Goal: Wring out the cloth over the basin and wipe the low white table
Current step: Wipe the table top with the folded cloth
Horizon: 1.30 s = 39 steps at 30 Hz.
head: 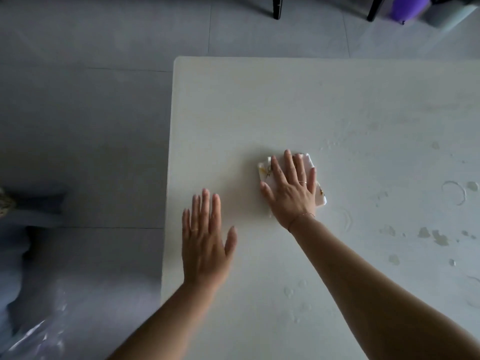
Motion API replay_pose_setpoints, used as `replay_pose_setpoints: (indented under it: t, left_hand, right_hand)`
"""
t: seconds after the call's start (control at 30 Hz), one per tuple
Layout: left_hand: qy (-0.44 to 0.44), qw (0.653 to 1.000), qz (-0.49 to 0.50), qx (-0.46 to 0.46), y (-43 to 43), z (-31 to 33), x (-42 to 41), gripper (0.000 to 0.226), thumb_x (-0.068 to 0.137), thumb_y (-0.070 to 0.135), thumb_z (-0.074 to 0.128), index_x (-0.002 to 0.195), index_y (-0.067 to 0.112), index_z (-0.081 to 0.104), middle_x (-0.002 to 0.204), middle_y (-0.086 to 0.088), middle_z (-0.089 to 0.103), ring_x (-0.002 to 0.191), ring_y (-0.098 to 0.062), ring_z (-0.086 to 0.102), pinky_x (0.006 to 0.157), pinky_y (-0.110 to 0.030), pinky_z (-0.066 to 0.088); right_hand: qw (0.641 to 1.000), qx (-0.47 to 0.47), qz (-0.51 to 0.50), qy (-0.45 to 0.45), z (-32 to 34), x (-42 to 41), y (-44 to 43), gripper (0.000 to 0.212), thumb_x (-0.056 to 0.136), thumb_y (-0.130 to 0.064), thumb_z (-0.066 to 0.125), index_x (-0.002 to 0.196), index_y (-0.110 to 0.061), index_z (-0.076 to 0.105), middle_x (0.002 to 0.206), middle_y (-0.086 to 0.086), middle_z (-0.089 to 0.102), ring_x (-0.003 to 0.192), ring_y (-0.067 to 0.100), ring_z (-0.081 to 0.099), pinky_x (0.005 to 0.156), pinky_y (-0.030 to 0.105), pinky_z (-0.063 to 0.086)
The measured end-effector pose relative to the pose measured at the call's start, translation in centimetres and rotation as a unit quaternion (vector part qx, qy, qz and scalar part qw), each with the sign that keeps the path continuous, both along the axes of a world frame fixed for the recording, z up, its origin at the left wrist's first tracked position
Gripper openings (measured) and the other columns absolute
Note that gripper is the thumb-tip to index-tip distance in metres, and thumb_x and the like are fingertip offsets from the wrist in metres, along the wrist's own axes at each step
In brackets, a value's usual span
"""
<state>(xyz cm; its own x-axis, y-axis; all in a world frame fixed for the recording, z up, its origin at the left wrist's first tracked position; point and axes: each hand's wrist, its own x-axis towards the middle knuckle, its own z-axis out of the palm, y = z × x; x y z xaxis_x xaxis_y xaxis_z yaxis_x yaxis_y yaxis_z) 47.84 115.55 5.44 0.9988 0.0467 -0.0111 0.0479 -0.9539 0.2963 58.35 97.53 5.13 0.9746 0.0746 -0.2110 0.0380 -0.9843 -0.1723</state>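
The low white table [324, 100] fills the middle and right of the head view. A small folded white cloth [265, 170] with yellowish marks lies flat on it near the middle. My right hand [291, 188] presses flat on top of the cloth, fingers spread, covering most of it. My left hand [205, 240] rests flat on the table near its left edge, fingers apart, holding nothing. Water drops, wet rings and smears [426, 233] show on the table to the right of the cloth. No basin is in view.
Grey tiled floor [91, 113] lies left of and beyond the table. Black chair legs [276, 7] and a purple object [405, 7] stand at the top edge. Clear crumpled plastic [39, 331] and a dark blurred shape [33, 203] sit at the lower left.
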Motion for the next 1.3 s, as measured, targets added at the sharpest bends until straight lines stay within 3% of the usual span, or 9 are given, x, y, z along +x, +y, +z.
replay_pose_setpoints:
  t: [0.2, 0.4, 0.53, 0.67, 0.8, 0.9, 1.0, 1.17, 1.3]
  left_hand:
    - [0.053, 0.997, -0.028, 0.042, -1.0, -1.7, -4.9, 0.067, 0.092, 0.045, 0.035, 0.147, 0.007, 0.030, 0.155, -0.014, 0.025, 0.144, -0.030, 0.022, 0.115, -0.049, 0.022]
    - [0.065, 0.996, -0.027, 0.049, -0.9, -1.6, -4.8, 0.067, 0.092, 0.045, 0.032, 0.148, 0.008, 0.028, 0.157, -0.012, 0.022, 0.146, -0.027, 0.017, 0.116, -0.048, 0.019]
    - [0.059, 0.997, -0.029, 0.050, -0.9, -1.5, -4.7, 0.068, 0.091, 0.043, 0.034, 0.149, 0.008, 0.025, 0.157, -0.012, 0.021, 0.146, -0.026, 0.015, 0.115, -0.048, 0.021]
    - [0.054, 0.997, -0.025, 0.052, -0.9, -1.5, -4.8, 0.067, 0.090, 0.042, 0.033, 0.148, 0.008, 0.027, 0.157, -0.012, 0.022, 0.146, -0.026, 0.016, 0.116, -0.047, 0.020]
    - [0.056, 0.997, -0.018, 0.058, -1.1, -1.4, -4.7, 0.067, 0.092, 0.046, 0.029, 0.146, 0.007, 0.032, 0.155, -0.013, 0.026, 0.144, -0.027, 0.023, 0.115, -0.046, 0.021]
    - [0.047, 0.997, -0.019, 0.051, -1.0, -1.3, -4.6, 0.064, 0.093, 0.042, 0.028, 0.144, 0.006, 0.037, 0.153, -0.015, 0.031, 0.142, -0.029, 0.027, 0.114, -0.046, 0.022]
    - [0.043, 0.998, -0.025, 0.039, -0.9, -1.2, -4.7, 0.064, 0.089, 0.037, 0.030, 0.146, 0.008, 0.033, 0.155, -0.013, 0.027, 0.144, -0.027, 0.022, 0.115, -0.045, 0.018]
    - [0.034, 0.999, -0.018, 0.030, -1.1, -1.3, -4.6, 0.066, 0.085, 0.034, 0.035, 0.146, 0.008, 0.034, 0.155, -0.013, 0.027, 0.144, -0.029, 0.024, 0.116, -0.045, 0.018]
    - [0.033, 0.999, -0.020, 0.033, -1.1, -1.1, -4.5, 0.064, 0.084, 0.030, 0.034, 0.142, 0.004, 0.040, 0.150, -0.018, 0.035, 0.139, -0.035, 0.033, 0.113, -0.049, 0.026]
  right_hand:
    - [0.996, 0.017, -0.087, -0.001, -0.6, -2.5, 3.9, 0.065, 0.088, -0.057, 0.005, 0.149, -0.036, 0.003, 0.159, -0.003, -0.007, 0.145, 0.021, -0.015, 0.109, 0.051, -0.023]
    - [0.992, 0.041, 0.122, 0.000, -0.6, -5.1, 2.3, 0.054, 0.097, -0.049, 0.020, 0.149, -0.036, 0.011, 0.157, -0.005, -0.008, 0.146, 0.019, -0.010, 0.113, 0.046, -0.017]
    - [1.000, 0.002, -0.004, -0.006, -0.7, -3.7, -3.2, 0.056, 0.097, -0.048, 0.026, 0.149, -0.036, 0.008, 0.160, 0.000, -0.001, 0.145, 0.015, -0.010, 0.116, 0.045, -0.010]
    - [0.989, 0.016, -0.148, 0.009, -0.5, -4.6, -0.9, 0.058, 0.097, -0.045, 0.026, 0.149, -0.034, 0.005, 0.159, 0.001, -0.005, 0.144, 0.017, -0.016, 0.112, 0.050, -0.016]
    - [0.999, 0.041, -0.026, -0.001, -0.4, -9.2, 5.1, 0.058, 0.095, -0.048, 0.022, 0.149, -0.032, 0.006, 0.154, -0.005, -0.011, 0.143, 0.018, -0.019, 0.110, 0.049, -0.022]
    - [0.996, 0.042, 0.082, -0.006, -0.5, -10.1, 3.8, 0.058, 0.095, -0.050, 0.028, 0.149, -0.034, 0.011, 0.157, -0.005, -0.004, 0.144, 0.017, -0.013, 0.114, 0.050, -0.013]
    - [0.999, 0.017, 0.034, -0.012, -0.4, -9.6, -0.6, 0.061, 0.094, -0.053, 0.032, 0.149, -0.034, 0.013, 0.159, -0.004, 0.003, 0.145, 0.014, -0.008, 0.116, 0.046, -0.005]
    - [0.989, 0.016, -0.146, 0.018, -0.4, -10.7, -1.6, 0.060, 0.094, -0.052, 0.021, 0.149, -0.036, 0.000, 0.159, -0.004, -0.010, 0.142, 0.010, -0.020, 0.115, 0.046, -0.014]
    - [0.996, 0.044, -0.081, -0.007, -0.5, -14.9, 4.4, 0.059, 0.095, -0.049, 0.025, 0.149, -0.034, 0.005, 0.154, -0.006, -0.012, 0.145, 0.017, -0.013, 0.113, 0.050, -0.015]
